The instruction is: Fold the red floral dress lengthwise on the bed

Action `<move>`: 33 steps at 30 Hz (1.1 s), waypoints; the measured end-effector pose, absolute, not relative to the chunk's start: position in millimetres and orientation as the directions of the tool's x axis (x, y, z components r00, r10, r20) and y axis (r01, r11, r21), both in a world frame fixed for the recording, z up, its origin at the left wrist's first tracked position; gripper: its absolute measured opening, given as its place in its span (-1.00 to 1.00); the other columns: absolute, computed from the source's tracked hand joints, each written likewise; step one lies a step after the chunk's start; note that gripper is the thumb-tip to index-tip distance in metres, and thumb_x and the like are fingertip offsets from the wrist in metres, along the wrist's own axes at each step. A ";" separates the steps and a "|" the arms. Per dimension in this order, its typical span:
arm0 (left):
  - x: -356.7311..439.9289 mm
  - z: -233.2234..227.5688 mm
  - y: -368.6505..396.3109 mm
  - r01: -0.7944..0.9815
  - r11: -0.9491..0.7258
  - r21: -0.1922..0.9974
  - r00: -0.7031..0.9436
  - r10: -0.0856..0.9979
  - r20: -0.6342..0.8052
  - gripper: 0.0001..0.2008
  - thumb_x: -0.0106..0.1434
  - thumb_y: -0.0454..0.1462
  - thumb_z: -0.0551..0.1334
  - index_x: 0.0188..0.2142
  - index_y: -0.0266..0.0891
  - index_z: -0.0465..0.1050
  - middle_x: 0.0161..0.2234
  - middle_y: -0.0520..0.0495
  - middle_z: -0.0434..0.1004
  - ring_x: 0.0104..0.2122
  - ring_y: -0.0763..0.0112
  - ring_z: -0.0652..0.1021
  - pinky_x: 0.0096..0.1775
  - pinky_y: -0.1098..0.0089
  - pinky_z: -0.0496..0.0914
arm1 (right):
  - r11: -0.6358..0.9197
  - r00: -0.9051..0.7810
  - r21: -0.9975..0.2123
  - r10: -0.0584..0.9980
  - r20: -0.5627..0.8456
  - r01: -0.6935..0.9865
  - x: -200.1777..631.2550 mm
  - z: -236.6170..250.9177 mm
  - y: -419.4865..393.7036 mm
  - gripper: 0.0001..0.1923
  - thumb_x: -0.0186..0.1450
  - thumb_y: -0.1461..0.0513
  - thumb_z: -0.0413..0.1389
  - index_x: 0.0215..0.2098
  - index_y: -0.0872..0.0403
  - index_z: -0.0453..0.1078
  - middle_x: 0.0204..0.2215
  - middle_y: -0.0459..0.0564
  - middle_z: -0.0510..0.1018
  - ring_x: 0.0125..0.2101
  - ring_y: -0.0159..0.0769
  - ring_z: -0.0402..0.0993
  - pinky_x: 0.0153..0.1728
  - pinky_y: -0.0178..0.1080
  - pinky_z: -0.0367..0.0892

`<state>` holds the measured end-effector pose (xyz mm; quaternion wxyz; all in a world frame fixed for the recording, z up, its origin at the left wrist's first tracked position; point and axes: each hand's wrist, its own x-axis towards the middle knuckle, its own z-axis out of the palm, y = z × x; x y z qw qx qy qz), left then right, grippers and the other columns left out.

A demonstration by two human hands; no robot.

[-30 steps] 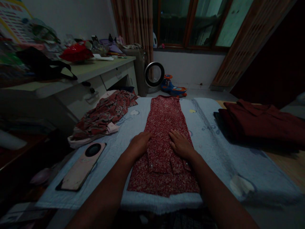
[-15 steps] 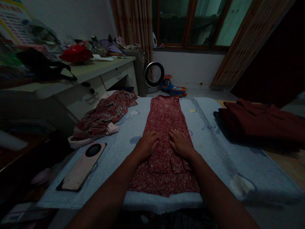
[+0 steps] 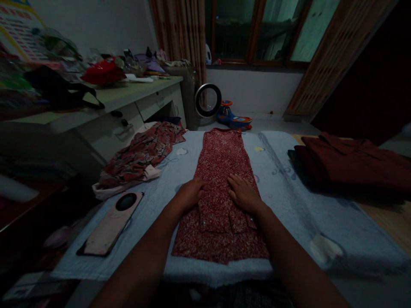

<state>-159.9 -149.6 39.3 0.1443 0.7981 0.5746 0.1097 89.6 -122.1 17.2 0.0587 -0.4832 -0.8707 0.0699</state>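
A dark red speckled garment [image 3: 223,167] lies folded lengthwise on a light blue cloth, its narrow end away from me and its wider hem near the front edge. Two sleeve-like ends with buttons lie over its lower part. My right hand [image 3: 244,193] rests flat on the garment's right side, fingers stretched out. At the left edge my left hand [image 3: 190,194] touches the fabric, its fingers loosely bent and partly hidden; it does not appear to grip.
The blue cloth [image 3: 282,214] covers the table. A phone [image 3: 107,229] and a crumpled patterned garment [image 3: 144,154] lie left. Folded dark red clothes [image 3: 356,164] are stacked right. Beyond stand a cluttered desk [image 3: 135,96], an open round appliance door [image 3: 208,100] and a blue-orange ride-on toy [image 3: 233,117].
My left hand has slid left across the garment to its edge, its fingers bending more. The right hand stays in place.
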 end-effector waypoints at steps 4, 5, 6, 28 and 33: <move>-164.3 39.8 -150.1 0.936 -0.239 0.257 0.237 0.971 0.038 -0.85 0.28 -0.39 0.10 -0.26 -0.19 0.42 -0.18 -0.11 0.51 -0.15 0.25 0.52 -0.13 0.34 0.38 | 0.527 -0.530 -0.181 0.847 0.037 0.830 89.6 16.4 -121.5 -0.43 0.44 0.16 -0.11 0.37 0.16 0.11 0.40 0.13 0.07 0.38 -0.07 -0.04 0.33 0.05 -0.04; -164.9 40.8 -150.5 0.947 -0.217 0.236 0.211 0.976 0.050 -0.85 0.29 -0.38 0.10 -0.25 -0.19 0.42 -0.19 -0.11 0.51 -0.16 0.25 0.52 -0.14 0.34 0.38 | 0.525 -0.528 -0.182 0.848 0.035 0.831 89.6 16.2 -121.4 -0.43 0.44 0.16 -0.11 0.37 0.17 0.11 0.40 0.14 0.07 0.38 -0.07 -0.04 0.33 0.05 -0.05; -165.1 42.0 -150.9 0.955 -0.196 0.222 0.187 0.980 0.063 -0.85 0.30 -0.37 0.09 -0.25 -0.18 0.42 -0.20 -0.10 0.50 -0.17 0.25 0.52 -0.15 0.34 0.38 | 0.524 -0.527 -0.182 0.849 0.034 0.832 89.6 16.2 -121.3 -0.43 0.44 0.16 -0.11 0.37 0.17 0.11 0.40 0.14 0.07 0.38 -0.07 -0.04 0.33 0.06 -0.05; -166.1 39.6 -147.7 0.934 -0.257 0.248 0.250 0.966 0.062 -0.89 0.27 -0.38 0.12 -0.30 -0.20 0.41 -0.21 -0.12 0.49 -0.17 0.23 0.49 -0.13 0.31 0.35 | 0.504 -0.515 -0.188 0.857 -0.011 0.843 88.5 21.7 -122.8 -0.42 0.44 0.15 -0.13 0.39 0.18 0.08 0.41 0.12 0.04 0.39 -0.10 -0.08 0.35 0.01 -0.11; -163.4 42.4 -148.8 0.957 -0.189 0.220 0.169 0.980 0.107 -0.89 0.30 -0.35 0.11 -0.25 -0.22 0.42 -0.21 -0.15 0.48 -0.19 0.20 0.49 -0.14 0.28 0.35 | 0.498 -0.509 -0.178 0.861 -0.016 0.849 88.2 20.5 -122.3 -0.41 0.44 0.16 -0.13 0.39 0.16 0.08 0.41 0.11 0.03 0.39 -0.10 -0.08 0.34 0.03 -0.10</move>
